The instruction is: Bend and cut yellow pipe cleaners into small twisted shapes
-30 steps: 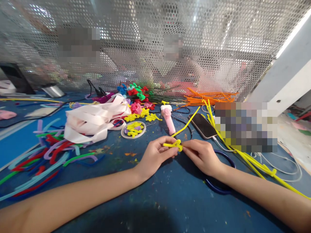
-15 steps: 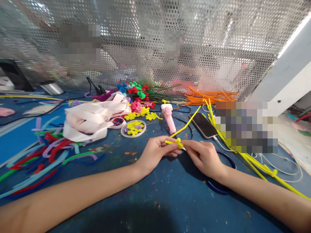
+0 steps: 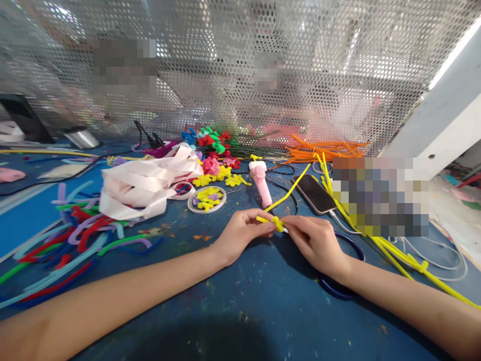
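Between my two hands is a yellow pipe cleaner [image 3: 277, 223], bent into small loops, with a long straight end rising to the upper right. My left hand [image 3: 246, 231] pinches it from the left, thumb and fingers closed. From the right, my right hand [image 3: 313, 240] grips the looped part with its fingertips. Beneath the right wrist lie dark blue handles [image 3: 351, 245], partly hidden by the hand. Just beyond the hands is a pink and white handheld device [image 3: 259, 184]. Finished-looking yellow pipe-cleaner flowers [image 3: 212, 176] lie farther back, and others fill a round white dish [image 3: 191, 204].
Pale ribbon [image 3: 131, 188] is heaped at left, with loose coloured pipe cleaners [image 3: 67, 255] in front. A phone [image 3: 314, 193] with a white cable lies at right beside long yellow pipe cleaners [image 3: 391, 250]. Orange pipe cleaners [image 3: 326, 150] rest before a perforated metal screen [image 3: 225, 75].
The looped part of the yellow pipe cleaner has turned slightly between my fingertips. Both hands stay in nearly the same place.
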